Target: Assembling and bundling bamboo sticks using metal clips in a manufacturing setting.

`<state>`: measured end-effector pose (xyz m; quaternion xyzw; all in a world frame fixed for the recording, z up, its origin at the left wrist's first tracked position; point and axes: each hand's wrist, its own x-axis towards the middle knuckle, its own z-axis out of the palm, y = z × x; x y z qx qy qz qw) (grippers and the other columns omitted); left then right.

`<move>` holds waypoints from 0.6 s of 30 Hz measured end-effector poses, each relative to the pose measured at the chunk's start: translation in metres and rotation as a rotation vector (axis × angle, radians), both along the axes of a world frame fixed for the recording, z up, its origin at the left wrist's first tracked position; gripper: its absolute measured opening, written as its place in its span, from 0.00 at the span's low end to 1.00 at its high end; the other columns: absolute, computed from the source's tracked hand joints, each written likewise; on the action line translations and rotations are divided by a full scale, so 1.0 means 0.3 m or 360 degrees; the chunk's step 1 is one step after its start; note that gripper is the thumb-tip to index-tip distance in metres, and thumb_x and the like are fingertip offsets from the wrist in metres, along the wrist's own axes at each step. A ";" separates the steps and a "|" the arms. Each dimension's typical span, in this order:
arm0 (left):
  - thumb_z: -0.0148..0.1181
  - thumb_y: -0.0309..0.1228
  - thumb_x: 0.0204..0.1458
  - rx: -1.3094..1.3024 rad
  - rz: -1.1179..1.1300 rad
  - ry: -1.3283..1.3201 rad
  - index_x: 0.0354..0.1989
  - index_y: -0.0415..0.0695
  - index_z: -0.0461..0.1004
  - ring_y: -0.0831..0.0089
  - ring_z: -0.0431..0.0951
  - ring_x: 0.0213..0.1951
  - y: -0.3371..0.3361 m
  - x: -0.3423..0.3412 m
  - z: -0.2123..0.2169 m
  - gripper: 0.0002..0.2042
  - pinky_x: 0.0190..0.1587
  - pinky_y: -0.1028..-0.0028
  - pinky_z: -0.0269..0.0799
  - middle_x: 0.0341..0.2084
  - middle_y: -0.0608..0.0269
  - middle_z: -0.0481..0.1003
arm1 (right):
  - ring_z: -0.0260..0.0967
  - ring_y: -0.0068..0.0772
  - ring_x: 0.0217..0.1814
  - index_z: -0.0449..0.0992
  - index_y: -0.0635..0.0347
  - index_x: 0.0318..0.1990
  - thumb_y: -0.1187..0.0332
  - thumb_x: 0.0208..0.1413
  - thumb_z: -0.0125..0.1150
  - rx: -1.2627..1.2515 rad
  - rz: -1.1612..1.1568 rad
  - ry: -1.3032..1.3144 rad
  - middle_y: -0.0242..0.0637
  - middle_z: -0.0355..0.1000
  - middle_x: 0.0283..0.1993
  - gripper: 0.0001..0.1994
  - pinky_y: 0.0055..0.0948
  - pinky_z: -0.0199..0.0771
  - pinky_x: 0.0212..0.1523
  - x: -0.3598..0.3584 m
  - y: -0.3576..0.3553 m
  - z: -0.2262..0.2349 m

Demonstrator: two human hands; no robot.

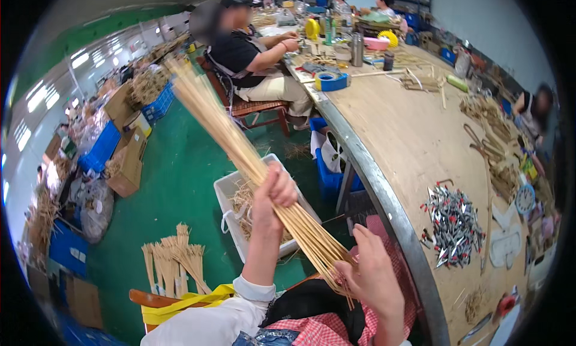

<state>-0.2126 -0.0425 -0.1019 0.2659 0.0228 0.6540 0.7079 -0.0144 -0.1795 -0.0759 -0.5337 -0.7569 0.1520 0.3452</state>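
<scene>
While the left hand point(273, 196) is closed around the middle of a bundle of thin sticks point(240, 145), the right hand point(372, 274) cups the lower ends, fingers loosely curled. Bundle slants up and away above the grip, unbound; evening appears unfinished. Below the grip: white bin point(231, 193) of loose fibre.

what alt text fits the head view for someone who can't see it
A person's left hand and right hand hold a long bundle of thin straw stalks over their lap, beside a wooden table with a pile of metal clips.
</scene>
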 end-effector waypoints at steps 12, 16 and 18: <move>0.50 0.36 0.60 0.0052 -0.0298 -0.0218 0.38 0.43 0.62 0.82 0.59 0.22 -0.035 0.078 -0.024 0.09 0.28 0.81 0.64 0.17 0.74 0.56 | 0.69 0.33 0.20 0.69 0.71 0.32 0.67 0.52 0.61 -0.0653 0.0145 0.0564 0.47 0.70 0.20 0.13 0.30 0.67 0.23 -0.091 0.056 -0.106; 0.52 0.34 0.58 -0.0076 -0.0334 -0.0117 0.42 0.41 0.63 0.75 0.69 0.31 -0.042 0.091 -0.044 0.10 0.53 0.58 0.72 0.23 0.69 0.62 | 0.70 0.36 0.19 0.68 0.69 0.30 0.68 0.53 0.61 -0.0399 0.0160 0.0381 0.48 0.69 0.20 0.12 0.33 0.65 0.21 -0.066 0.063 -0.106; 0.54 0.34 0.57 -0.0039 -0.0388 -0.0111 0.44 0.41 0.64 0.72 0.72 0.33 -0.025 0.112 -0.095 0.12 0.54 0.55 0.71 0.24 0.69 0.64 | 0.71 0.41 0.20 0.69 0.69 0.31 0.68 0.53 0.61 -0.0411 0.0116 0.0433 0.49 0.70 0.20 0.11 0.33 0.66 0.22 -0.063 0.064 -0.108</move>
